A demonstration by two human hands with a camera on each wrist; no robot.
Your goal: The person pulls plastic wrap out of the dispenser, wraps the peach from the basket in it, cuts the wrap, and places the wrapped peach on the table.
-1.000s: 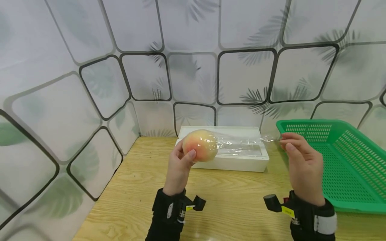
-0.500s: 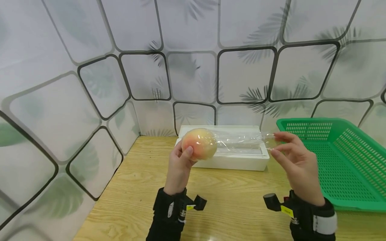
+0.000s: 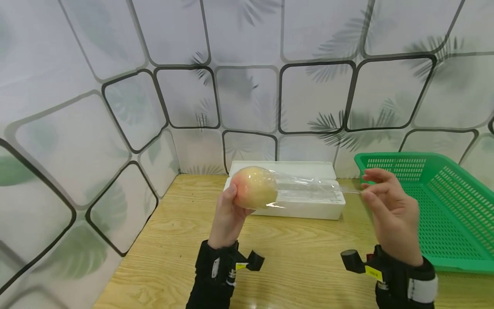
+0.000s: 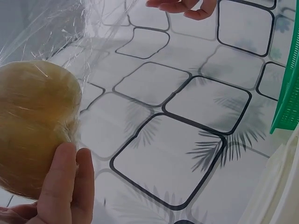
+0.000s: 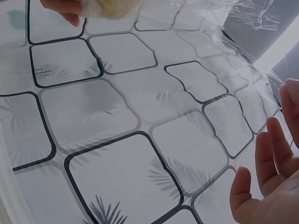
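A peach [image 3: 254, 189], yellow with a pink blush, is wrapped in a clear plastic bag [image 3: 308, 185]. My left hand [image 3: 227, 221] grips it from the left, above the table; in the left wrist view the fingers [image 4: 58, 186] lie against the peach's creased side [image 4: 32, 126]. The bag's loose part stretches rightward and narrows to a thin strand. At its far end my right hand [image 3: 395, 223] pinches the strand between thumb and finger, other fingers loosely bent. In the right wrist view thin film crosses the top right towards the fingertips [image 5: 289, 93].
Behind the peach, a white box [image 3: 297, 210] stands on the wooden table [image 3: 293, 257] with its lid [image 3: 283, 164] raised at the back. A green perforated basket [image 3: 444, 259] stands at the right, partly behind my right hand. Patterned sheeting [image 3: 247, 98] forms the back and left walls.
My right hand first came left and spread the bag's end, then drew back right, pulling it into a thin strand. The peach turned slightly in my left hand, showing more yellow.
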